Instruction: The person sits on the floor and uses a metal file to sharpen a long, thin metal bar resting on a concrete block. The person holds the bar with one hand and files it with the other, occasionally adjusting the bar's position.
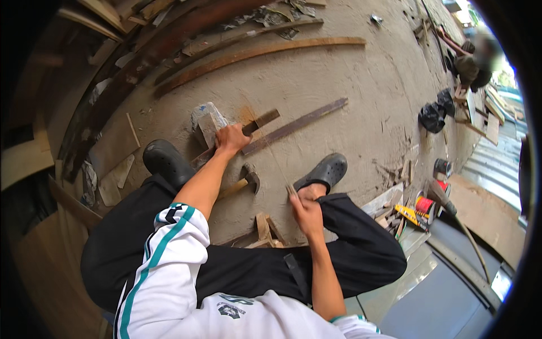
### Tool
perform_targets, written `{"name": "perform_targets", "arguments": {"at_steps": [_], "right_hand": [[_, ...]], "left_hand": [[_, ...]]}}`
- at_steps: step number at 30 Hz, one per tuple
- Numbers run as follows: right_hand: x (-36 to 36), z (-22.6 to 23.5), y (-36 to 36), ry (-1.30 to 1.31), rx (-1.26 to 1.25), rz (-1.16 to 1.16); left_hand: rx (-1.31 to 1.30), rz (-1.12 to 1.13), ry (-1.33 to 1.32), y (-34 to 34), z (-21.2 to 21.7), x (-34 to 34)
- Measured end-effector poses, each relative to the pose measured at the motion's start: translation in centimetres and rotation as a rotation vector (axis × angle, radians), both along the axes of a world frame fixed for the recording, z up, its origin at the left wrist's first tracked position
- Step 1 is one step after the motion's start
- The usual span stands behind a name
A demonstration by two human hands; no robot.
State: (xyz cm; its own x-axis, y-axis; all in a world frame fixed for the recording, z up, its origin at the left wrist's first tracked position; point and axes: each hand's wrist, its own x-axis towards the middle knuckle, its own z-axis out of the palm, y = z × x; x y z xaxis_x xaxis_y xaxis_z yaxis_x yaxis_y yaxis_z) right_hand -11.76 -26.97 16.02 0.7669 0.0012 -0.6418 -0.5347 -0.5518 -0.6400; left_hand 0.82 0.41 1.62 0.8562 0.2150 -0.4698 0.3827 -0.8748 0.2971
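My left hand (pixel 230 138) is closed around a dark wooden strip (pixel 264 120), which rests at a slant beside a small wood block (pixel 208 129) and a pale, paint-stained lump (pixel 210 111). Below my right foot's clog (pixel 330 172), my right hand (pixel 307 212) is closed on something narrow whose kind I cannot make out; a faint thin line runs from it toward the strip. Between my hands, a claw hammer (pixel 249 179) with a wooden handle lies on the floor. Another dark strip (pixel 296 125) lies just right of the held one.
Long wooden battens (pixel 265 52) lie farther off, with scrap boards (pixel 116 141) at the left. Wood offcuts (pixel 263 227) sit between my legs. To the right are cans (pixel 423 204), a yellow package (pixel 411 216), metal sheets and black bags (pixel 433 116). Another person (pixel 474 65) sits far right.
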Motion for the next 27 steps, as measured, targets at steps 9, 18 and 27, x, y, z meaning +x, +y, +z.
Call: {"name": "perform_targets", "arguments": {"at_steps": [9,18,27], "right_hand": [[5.9,-2.0,2.6,0.079,0.029,0.105],[6.2,-3.9,3.4,0.083,-0.021,0.008],[1.6,3.3,-0.8,0.124,-0.082,0.033]], "left_hand": [[0.02,-0.002,-0.008,0.9,0.0,0.7],[0.033,-0.011,0.019,0.0,-0.1,0.7],[0.053,-0.029,-0.01,0.1,0.2,0.6]]}}
